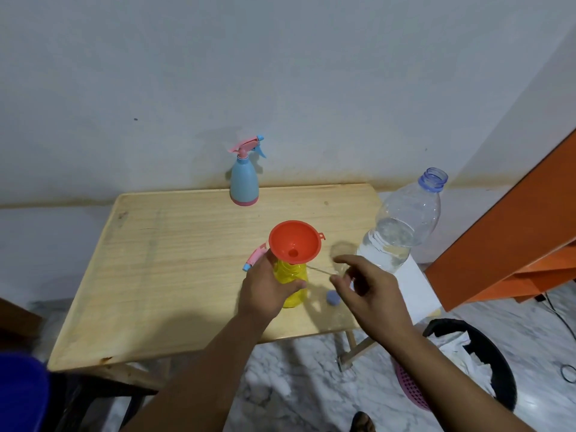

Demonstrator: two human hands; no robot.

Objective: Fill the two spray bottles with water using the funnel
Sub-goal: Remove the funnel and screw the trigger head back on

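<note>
Yellow bottle (292, 283) upright near table's (174, 260) front edge, clamped by left hand (265, 291); orange funnel (294, 241) seated in its neck, smooth cone, small hanging tab. Detached pink sprayer head (256, 260) lying just behind that bottle. Right hand (371, 291) just right of it, fingers apart, holding nothing, near the water bottle (402, 227). Step in hand, likely: first fill, funnel ready, pouring not yet begun. Next: grasp the open clear ribbed water bottle, right of the yellow one, partly full, and tip slowly. Blue cap (333, 297) flat, just right of the base. Blue bottle (244, 182) well behind, sprayer still on. Pale, grainy wood tabletop.
</note>
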